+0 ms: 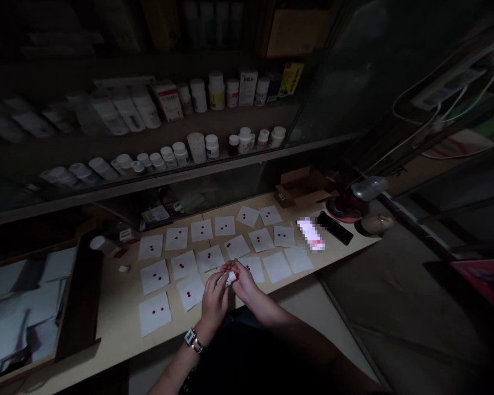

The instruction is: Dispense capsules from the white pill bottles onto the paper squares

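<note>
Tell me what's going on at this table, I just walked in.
A person's left hand holds a small white bottle close to the cupped right hand, where a bit of red shows. Paper squares lie in rows across the pale table. Most bear a pair of small red pieces; two toward the right, beside the bright pixelated patch, show none.

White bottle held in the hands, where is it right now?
In the head view, the white bottle is below centre, slightly left, held by the left hand beside the right hand, near the white papers on the table.
</note>
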### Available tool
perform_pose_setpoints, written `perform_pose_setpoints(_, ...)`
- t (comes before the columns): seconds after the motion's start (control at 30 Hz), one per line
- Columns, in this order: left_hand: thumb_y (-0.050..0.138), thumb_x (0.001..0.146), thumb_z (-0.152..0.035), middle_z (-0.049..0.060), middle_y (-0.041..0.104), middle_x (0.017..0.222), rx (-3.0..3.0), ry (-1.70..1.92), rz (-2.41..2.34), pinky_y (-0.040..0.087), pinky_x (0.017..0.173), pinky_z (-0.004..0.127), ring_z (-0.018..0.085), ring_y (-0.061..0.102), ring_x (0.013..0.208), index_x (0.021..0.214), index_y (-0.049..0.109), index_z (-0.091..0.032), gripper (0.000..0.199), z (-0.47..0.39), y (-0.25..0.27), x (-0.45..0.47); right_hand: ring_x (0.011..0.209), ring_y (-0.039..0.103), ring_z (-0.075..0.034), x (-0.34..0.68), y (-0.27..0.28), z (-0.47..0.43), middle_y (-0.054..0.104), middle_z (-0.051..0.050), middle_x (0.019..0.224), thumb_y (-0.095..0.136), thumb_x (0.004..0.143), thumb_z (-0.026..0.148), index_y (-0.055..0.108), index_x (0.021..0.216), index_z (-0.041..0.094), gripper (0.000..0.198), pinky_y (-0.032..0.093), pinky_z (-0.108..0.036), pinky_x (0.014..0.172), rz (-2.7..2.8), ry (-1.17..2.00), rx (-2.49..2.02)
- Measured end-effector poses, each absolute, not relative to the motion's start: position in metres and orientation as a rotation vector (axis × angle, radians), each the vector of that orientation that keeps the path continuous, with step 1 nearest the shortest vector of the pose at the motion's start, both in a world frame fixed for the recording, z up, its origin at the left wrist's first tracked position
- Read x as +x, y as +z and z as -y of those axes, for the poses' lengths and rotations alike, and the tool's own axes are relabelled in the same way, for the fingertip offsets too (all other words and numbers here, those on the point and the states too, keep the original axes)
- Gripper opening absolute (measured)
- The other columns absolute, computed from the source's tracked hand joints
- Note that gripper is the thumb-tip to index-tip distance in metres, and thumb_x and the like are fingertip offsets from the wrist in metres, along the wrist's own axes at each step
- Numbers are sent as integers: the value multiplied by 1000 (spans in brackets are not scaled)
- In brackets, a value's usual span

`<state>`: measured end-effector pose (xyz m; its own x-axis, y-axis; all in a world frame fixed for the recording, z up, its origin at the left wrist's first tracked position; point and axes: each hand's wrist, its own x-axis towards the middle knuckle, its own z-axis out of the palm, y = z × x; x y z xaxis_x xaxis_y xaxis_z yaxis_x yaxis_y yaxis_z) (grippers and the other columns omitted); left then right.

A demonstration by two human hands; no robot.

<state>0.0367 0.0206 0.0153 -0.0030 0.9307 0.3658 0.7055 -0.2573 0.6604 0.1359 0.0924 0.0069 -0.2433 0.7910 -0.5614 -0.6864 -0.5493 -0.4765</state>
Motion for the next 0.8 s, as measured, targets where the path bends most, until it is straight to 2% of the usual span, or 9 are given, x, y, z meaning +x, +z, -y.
perform_pose_setpoints(0.23,52,86,-22,10,60,108,1669,1243,-1756,52,86,40,22,58,102,114,58,-21,28,-22,12,38,73,67,-16,147,3,-104,70,-5,72,64,70,18,64,72,15,4,52,-27,78,-79,2015,-915)
perform_pose_setpoints(0.43,55,84,-26,10,62,106,1551,1290,-1801,51,88,41,23,59,101,109,60,-20,26,-25,9,38,91,67,-19,154,1,-107,72,-8,88,65,65,9,64,81,16,17,50,-30,86,72,2085,-814)
perform_pose_setpoints(0.57,57,83,-28,10,62,103,1494,1295,-1799,51,87,41,23,59,99,107,61,-19,25,-28,10,40,97,65,-19,163,2,-105,71,-7,94,68,61,8,65,85,19,26,47,-34,93,205,2064,-826)
perform_pose_setpoints(0.67,59,82,-30,10,63,102,1450,1294,-1816,51,86,40,23,59,97,104,63,-19,25,-30,10,40,100,63,-20,188,-12,-105,70,-7,98,69,62,13,66,88,20,27,43,-36,97,345,1918,-950)
perform_pose_setpoints(0.8,61,81,-34,10,63,102,1374,1290,-1833,51,85,40,24,59,97,103,64,-19,26,-31,6,38,96,61,-21,243,-47,-108,69,-5,93,62,67,20,68,83,22,17,40,-43,99,733,1411,-1307)
